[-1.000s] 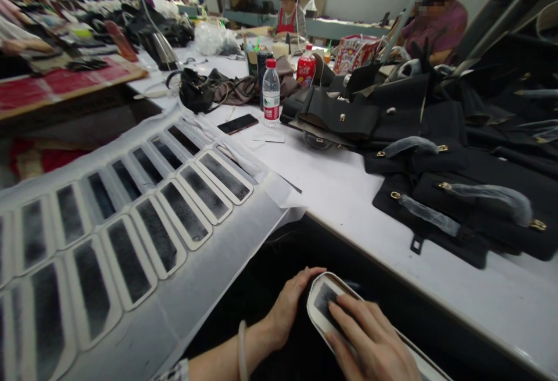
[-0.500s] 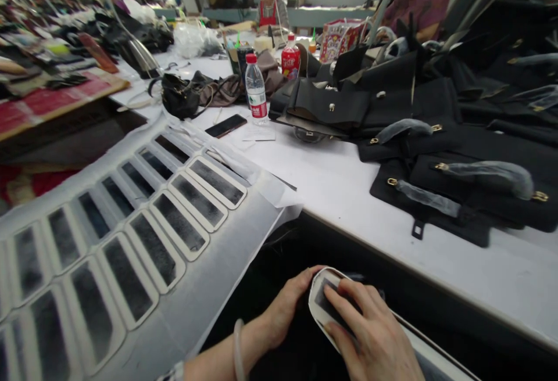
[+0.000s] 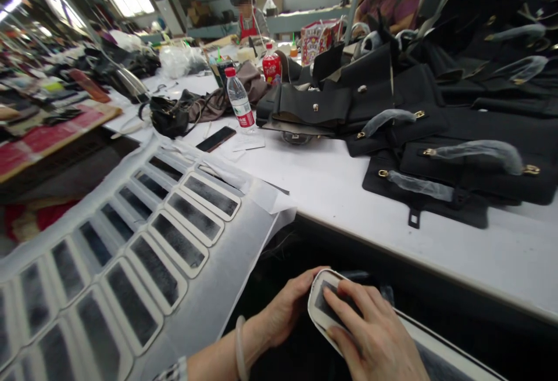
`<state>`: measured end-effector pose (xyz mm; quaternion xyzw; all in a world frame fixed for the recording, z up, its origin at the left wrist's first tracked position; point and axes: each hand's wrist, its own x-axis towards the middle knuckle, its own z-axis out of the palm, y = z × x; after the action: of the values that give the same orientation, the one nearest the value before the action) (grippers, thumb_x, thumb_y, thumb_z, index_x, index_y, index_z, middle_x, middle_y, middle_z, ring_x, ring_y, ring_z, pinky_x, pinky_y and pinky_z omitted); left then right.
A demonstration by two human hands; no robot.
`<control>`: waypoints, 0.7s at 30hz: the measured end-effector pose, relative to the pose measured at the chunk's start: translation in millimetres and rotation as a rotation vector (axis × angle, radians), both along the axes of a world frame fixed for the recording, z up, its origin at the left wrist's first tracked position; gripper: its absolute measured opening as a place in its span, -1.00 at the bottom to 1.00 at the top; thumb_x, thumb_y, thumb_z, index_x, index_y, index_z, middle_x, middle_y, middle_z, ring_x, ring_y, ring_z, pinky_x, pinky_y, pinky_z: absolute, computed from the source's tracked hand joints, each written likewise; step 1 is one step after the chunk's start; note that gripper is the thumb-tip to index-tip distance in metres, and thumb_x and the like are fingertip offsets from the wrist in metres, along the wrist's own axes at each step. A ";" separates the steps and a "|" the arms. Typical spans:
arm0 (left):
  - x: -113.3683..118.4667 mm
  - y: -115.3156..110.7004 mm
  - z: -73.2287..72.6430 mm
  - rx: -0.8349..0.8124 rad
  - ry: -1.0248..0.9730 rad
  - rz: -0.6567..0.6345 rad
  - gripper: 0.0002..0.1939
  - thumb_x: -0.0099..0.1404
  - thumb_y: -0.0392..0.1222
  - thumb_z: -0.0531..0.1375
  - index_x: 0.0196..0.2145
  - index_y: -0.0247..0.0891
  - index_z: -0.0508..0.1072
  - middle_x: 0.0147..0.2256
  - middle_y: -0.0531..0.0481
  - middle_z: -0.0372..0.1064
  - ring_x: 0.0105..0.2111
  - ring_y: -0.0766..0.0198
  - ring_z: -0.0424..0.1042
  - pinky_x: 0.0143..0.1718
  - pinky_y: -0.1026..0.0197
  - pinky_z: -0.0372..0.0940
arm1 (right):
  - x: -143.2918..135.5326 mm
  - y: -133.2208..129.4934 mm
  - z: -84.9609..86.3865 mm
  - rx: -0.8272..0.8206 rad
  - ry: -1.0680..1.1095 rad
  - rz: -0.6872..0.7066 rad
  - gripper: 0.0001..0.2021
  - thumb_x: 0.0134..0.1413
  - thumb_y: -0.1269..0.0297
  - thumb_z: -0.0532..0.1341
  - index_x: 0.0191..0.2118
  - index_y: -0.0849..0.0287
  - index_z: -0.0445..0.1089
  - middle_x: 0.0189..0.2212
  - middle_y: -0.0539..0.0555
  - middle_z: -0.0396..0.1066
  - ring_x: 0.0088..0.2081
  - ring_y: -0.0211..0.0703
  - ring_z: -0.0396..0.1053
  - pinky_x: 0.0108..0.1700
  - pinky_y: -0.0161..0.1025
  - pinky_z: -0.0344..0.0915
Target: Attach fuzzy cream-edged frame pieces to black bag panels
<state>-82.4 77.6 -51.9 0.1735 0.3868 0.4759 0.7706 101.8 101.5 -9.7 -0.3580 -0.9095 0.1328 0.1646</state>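
Low in the head view, both my hands hold one long oval panel (image 3: 320, 302) with a white rim and a dark grey middle. My left hand (image 3: 285, 308) grips its rounded near end, fingers curled over the edge. My right hand (image 3: 370, 340) lies flat on top of it, fingers pressing the dark centre. The panel runs off to the lower right under my hand, below the table's front edge.
A white sheet (image 3: 226, 253) at left carries several matching oval panels (image 3: 178, 241) in two rows. Black bag parts with wrapped handles (image 3: 440, 154) fill the right of the white table (image 3: 340, 189). A water bottle (image 3: 239, 102), phone (image 3: 215, 138) and two seated people lie farther back.
My hands and the panel keep their grip and pose. The view has shifted, so the table and the sheet of panels sit slightly higher and further left in the picture.
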 end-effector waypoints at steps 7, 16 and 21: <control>-0.2 -2.0 -7.4 0.022 0.011 0.009 -0.57 0.41 -0.08 0.09 0.13 -0.33 0.41 0.10 -0.19 0.42 0.14 0.00 0.32 0.25 -0.04 0.06 | -7.2 -2.3 6.3 -0.014 -0.025 -0.029 -0.48 0.03 0.45 0.17 0.16 0.09 0.22 0.01 0.08 0.39 -0.10 0.04 0.34 -0.15 0.02 0.43; -5.3 -0.2 -5.0 0.046 0.018 -0.043 -0.55 0.42 -0.08 0.07 0.16 -0.33 0.38 0.12 -0.22 0.39 0.16 -0.05 0.30 0.26 -0.09 0.04 | -15.6 -1.7 15.8 -0.008 0.002 -0.068 -0.52 -0.04 0.51 0.14 0.07 0.13 0.27 -0.05 0.13 0.42 -0.14 0.06 0.38 -0.21 0.06 0.46; -11.1 5.9 -2.9 0.059 0.005 -0.113 -0.58 0.39 -0.12 0.10 0.14 -0.33 0.41 0.10 -0.23 0.41 0.13 -0.04 0.34 0.25 -0.10 0.05 | -14.7 -1.9 14.1 0.028 -0.018 -0.059 -0.51 -0.03 0.50 0.15 0.09 0.16 0.28 -0.02 0.12 0.41 -0.11 0.07 0.38 -0.18 0.06 0.47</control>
<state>-93.5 83.5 -54.8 0.2189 0.3641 0.4424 0.7898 87.1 99.5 4.4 -0.3836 -0.9016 0.1121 0.1653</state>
